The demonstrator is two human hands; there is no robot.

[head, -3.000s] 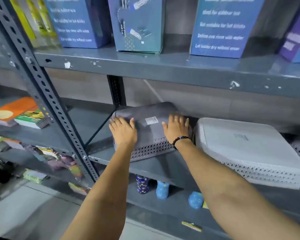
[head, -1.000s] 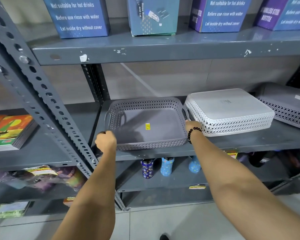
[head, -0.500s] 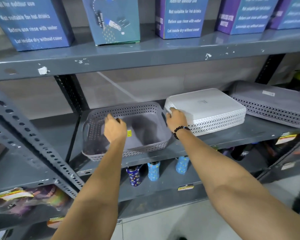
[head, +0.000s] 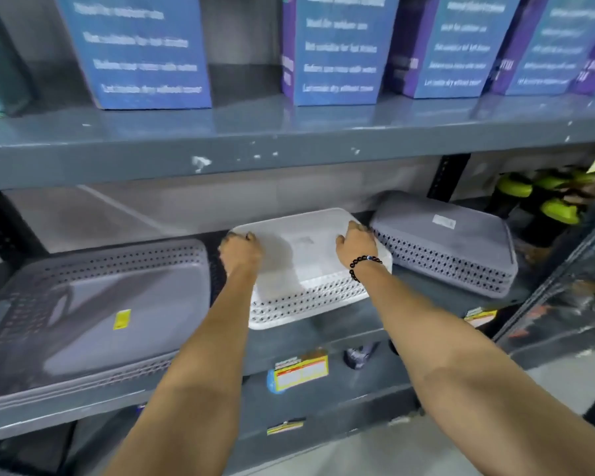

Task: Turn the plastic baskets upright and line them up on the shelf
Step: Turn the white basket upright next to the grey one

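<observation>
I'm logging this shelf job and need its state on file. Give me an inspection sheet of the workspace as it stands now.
Surface: grey metal shelf, paint chipped on the board above.
Job's things: left grey basket upright, yellow sticker inside; white basket upside down; right grey basket upside down.
Clutter: blue boxes on the upper shelf; green-capped bottles at right; price labels on the shelf edge.
Grippers: left hand and right hand on the white basket's far corners; grip cannot be judged.
Cables: nothing seen.
Surroundings: wall behind the shelf, floor below, another rack at right.
</observation>
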